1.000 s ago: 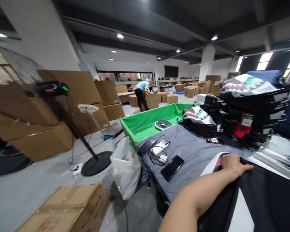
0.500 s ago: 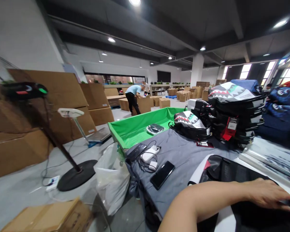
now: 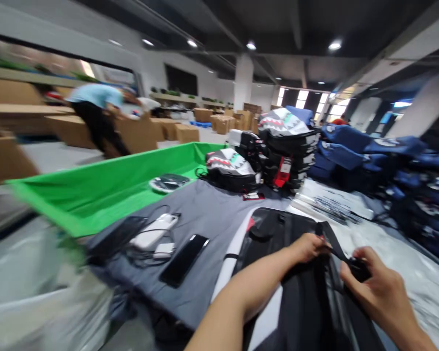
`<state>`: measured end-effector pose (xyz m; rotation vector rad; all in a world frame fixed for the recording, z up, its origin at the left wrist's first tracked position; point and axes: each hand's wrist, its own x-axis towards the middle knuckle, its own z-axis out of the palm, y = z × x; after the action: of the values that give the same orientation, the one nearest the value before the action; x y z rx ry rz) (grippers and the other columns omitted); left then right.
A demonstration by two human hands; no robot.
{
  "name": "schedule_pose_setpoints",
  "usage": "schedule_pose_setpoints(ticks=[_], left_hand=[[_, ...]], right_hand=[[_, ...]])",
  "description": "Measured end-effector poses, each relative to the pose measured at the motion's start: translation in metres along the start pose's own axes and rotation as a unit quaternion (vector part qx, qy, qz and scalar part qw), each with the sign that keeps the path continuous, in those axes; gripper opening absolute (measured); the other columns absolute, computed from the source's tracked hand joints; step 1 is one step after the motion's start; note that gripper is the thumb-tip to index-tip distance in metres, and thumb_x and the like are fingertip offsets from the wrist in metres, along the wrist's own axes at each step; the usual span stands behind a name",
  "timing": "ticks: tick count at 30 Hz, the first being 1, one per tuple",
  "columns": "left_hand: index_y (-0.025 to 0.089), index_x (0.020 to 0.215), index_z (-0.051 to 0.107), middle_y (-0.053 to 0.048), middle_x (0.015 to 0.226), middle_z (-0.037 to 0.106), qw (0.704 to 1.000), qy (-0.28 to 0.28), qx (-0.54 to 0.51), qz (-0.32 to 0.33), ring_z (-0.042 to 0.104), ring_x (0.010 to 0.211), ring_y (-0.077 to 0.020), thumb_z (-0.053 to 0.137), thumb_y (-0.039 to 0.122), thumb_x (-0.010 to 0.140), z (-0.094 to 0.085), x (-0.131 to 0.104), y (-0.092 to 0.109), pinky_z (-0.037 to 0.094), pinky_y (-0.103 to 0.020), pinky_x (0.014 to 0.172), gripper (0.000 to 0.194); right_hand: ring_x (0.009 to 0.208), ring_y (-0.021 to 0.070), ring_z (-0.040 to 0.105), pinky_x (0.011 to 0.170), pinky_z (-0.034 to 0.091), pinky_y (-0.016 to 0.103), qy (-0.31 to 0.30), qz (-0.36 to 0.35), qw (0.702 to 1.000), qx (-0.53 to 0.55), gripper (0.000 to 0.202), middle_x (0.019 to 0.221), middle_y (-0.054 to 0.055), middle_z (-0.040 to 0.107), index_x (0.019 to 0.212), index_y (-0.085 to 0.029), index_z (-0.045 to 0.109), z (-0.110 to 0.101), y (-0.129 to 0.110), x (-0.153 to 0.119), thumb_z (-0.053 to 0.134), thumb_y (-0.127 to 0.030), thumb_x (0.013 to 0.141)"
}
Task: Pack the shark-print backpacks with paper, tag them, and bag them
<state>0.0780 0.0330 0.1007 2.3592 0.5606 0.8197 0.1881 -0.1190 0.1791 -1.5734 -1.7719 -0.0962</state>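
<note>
A black backpack with white side panels (image 3: 267, 312) lies on the grey cloth of the table in front of me. My left hand (image 3: 310, 246) reaches across it, fingers closed on a black strap (image 3: 334, 241). To its right, my right hand (image 3: 378, 278) grips the strap's other end, where a dark buckle-like piece (image 3: 358, 268) shows between thumb and fingers. The strap runs taut between both hands, above the backpack. Left of the backpack, a black phone (image 3: 185, 261) lies flat beside a white power bank (image 3: 156, 231) with tangled cables.
A green-lined bin (image 3: 95, 190) adjoins the table's far left, with a plastic-wrapped item (image 3: 169, 183) inside. Shark-print backpacks (image 3: 287, 141) are stacked at the back. Clear plastic bags (image 3: 332, 200) lie to the right, near piled blue bags (image 3: 351, 146). A person (image 3: 95, 112) bends over cartons beyond.
My view has swung to the right. My right hand has come into view, and both hands now hold the strap. The left hand was reaching over the backpack farther right before.
</note>
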Motion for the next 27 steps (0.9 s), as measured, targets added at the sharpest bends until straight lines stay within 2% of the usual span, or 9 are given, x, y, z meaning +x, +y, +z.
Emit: schedule_pose_setpoints(ticks=[3,6,8,10,13,15,19,22,27], left_hand=[[0.016,0.087,0.072,-0.005,0.095,0.074,0.999,0.006,-0.038,0.032,0.068,0.094,-0.0195,0.058,0.015,0.089,0.000,-0.003,-0.001,0.051,-0.027,0.088,0.014],[0.017,0.090,0.070,-0.006,0.094,0.072,0.998,0.022,-0.042,0.044,0.066,0.092,-0.0209,0.056,0.017,0.090,-0.005,-0.021,0.014,0.051,-0.033,0.089,0.014],[0.017,0.105,0.066,-0.010,0.106,0.069,0.994,0.099,-0.013,0.039,0.063,0.103,-0.0246,0.059,0.023,0.089,-0.013,-0.036,0.034,0.049,-0.040,0.097,0.019],[0.018,0.123,0.058,-0.013,0.123,0.063,0.982,0.173,0.023,0.067,0.056,0.119,-0.0275,0.065,0.028,0.086,-0.021,-0.045,0.057,0.042,-0.046,0.107,0.039],[0.020,0.115,0.062,-0.008,0.114,0.068,0.985,0.126,0.036,0.108,0.061,0.111,-0.0234,0.063,0.026,0.088,-0.035,-0.040,0.081,0.044,-0.041,0.105,0.028],[0.020,0.101,0.066,-0.004,0.098,0.071,0.994,0.083,0.031,0.064,0.065,0.095,-0.0200,0.055,0.023,0.093,-0.044,-0.031,0.085,0.048,-0.035,0.095,0.014],[0.017,0.090,0.066,-0.006,0.086,0.070,0.993,0.103,0.034,-0.055,0.066,0.088,-0.0215,0.045,0.021,0.096,-0.049,-0.038,0.079,0.048,-0.035,0.088,0.022],[0.016,0.078,0.065,-0.003,0.071,0.067,0.992,0.075,0.010,-0.101,0.065,0.071,-0.0178,0.043,0.017,0.093,-0.034,-0.071,0.087,0.050,-0.027,0.070,0.026],[0.016,0.086,0.069,0.000,0.071,0.068,0.971,-0.047,-0.181,-0.151,0.063,0.077,-0.0185,0.049,0.024,0.089,-0.019,-0.146,0.126,0.050,-0.026,0.073,0.022]], right_hand=[[0.037,0.0117,0.045,0.042,0.037,0.023,-0.014,0.019,1.000,0.011,0.025,0.053,-0.007,0.052,0.081,-0.025,0.050,-0.023,-0.024,-0.011,0.059,-0.049,0.080],[0.042,0.0116,0.044,0.043,0.036,0.023,-0.012,0.063,0.998,0.025,0.024,0.057,-0.005,0.054,0.081,-0.023,0.053,-0.036,-0.020,-0.011,0.054,-0.047,0.081],[0.044,0.0118,0.042,0.044,0.034,0.024,-0.022,0.086,0.995,0.040,0.026,0.057,-0.004,0.052,0.079,-0.022,0.056,-0.039,-0.011,-0.006,0.051,-0.048,0.082],[0.050,0.0131,0.045,0.049,0.036,0.025,-0.042,0.078,0.994,0.070,0.030,0.058,-0.003,0.052,0.074,-0.021,0.056,-0.037,-0.007,0.004,0.050,-0.049,0.083],[0.059,0.0142,0.047,0.056,0.037,0.026,-0.065,0.048,0.988,0.134,0.036,0.063,-0.002,0.052,0.071,-0.020,0.055,-0.037,-0.012,0.025,0.056,-0.054,0.081],[0.058,0.0126,0.044,0.054,0.034,0.025,-0.092,0.052,0.979,0.177,0.042,0.063,-0.004,0.049,0.074,-0.020,0.054,-0.043,-0.016,0.040,0.064,-0.060,0.077],[0.059,0.0118,0.044,0.052,0.033,0.023,-0.171,0.057,0.950,0.256,0.049,0.068,-0.004,0.051,0.086,-0.020,0.055,-0.053,-0.004,0.065,0.068,-0.066,0.077],[0.067,0.0142,0.049,0.058,0.039,0.025,-0.152,0.013,0.962,0.227,0.047,0.076,-0.002,0.054,0.091,-0.019,0.058,-0.031,0.019,0.081,0.067,-0.064,0.080],[0.085,0.0226,0.057,0.076,0.048,0.034,-0.150,-0.054,0.982,0.106,0.039,0.088,0.004,0.059,0.082,-0.020,0.059,0.060,0.051,0.099,0.071,-0.057,0.078]])
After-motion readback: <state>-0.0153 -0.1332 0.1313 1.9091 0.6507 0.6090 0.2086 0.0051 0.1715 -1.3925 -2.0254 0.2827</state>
